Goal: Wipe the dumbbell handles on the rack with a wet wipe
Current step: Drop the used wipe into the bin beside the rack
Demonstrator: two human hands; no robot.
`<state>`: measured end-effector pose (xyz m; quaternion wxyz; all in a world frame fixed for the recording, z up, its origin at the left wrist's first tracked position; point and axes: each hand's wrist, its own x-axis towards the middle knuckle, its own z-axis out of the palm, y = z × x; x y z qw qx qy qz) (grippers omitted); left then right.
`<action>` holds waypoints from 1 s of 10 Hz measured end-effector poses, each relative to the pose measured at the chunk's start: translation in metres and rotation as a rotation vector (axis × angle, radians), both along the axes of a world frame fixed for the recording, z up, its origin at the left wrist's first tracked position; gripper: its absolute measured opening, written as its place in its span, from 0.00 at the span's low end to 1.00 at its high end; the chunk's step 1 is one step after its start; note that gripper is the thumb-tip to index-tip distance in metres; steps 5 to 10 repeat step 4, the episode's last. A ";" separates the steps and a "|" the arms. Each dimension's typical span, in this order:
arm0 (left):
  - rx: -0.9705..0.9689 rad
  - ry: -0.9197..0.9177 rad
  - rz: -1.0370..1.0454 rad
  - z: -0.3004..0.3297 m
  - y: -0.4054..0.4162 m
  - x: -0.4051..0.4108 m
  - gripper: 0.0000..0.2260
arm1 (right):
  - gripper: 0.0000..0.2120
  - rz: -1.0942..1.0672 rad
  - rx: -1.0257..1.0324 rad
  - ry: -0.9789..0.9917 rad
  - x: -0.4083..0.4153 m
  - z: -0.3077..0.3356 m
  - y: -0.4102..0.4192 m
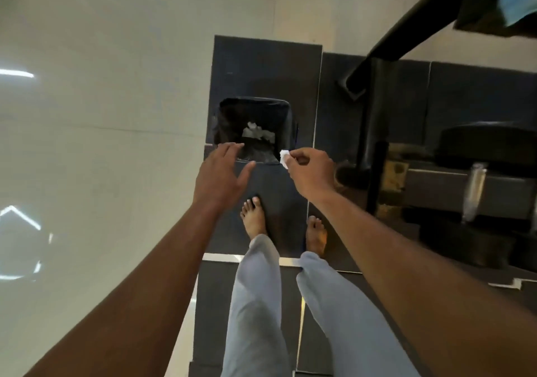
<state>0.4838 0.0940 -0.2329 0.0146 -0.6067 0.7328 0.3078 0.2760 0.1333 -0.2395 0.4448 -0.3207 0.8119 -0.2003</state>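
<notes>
Disposal looks to be the step in hand: the right hand (pixel 309 170) pinches a crumpled white wet wipe (pixel 284 157) between thumb and fingertips just above the right rim of the black-lined waste bin (pixel 286 120) at the centre of the frame, where other white scraps already lie. The left hand (pixel 223 170) hovers spread and holding nothing over the bin's near-left rim. By my reckoning the next move calls for shifting the wipe a little left over the opening and loosing the pinch, while the dumbbell (pixel 476 173) sits on the rack (pixel 430 177) at the right edge, well apart from both hands.
</notes>
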 end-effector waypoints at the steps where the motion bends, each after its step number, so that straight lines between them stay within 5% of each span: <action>1: 0.091 0.001 -0.018 -0.055 -0.009 0.011 0.25 | 0.06 -0.087 0.072 -0.030 0.017 -0.056 -0.008; 3: 0.169 0.003 -0.070 -0.111 -0.028 0.024 0.25 | 0.07 -0.094 0.118 -0.057 0.034 -0.106 -0.041; 4: 0.136 0.017 -0.048 -0.116 -0.046 0.021 0.23 | 0.21 -0.058 0.124 -0.162 0.036 -0.109 -0.064; 10: 0.136 0.017 -0.048 -0.116 -0.046 0.021 0.23 | 0.21 -0.058 0.124 -0.162 0.036 -0.109 -0.064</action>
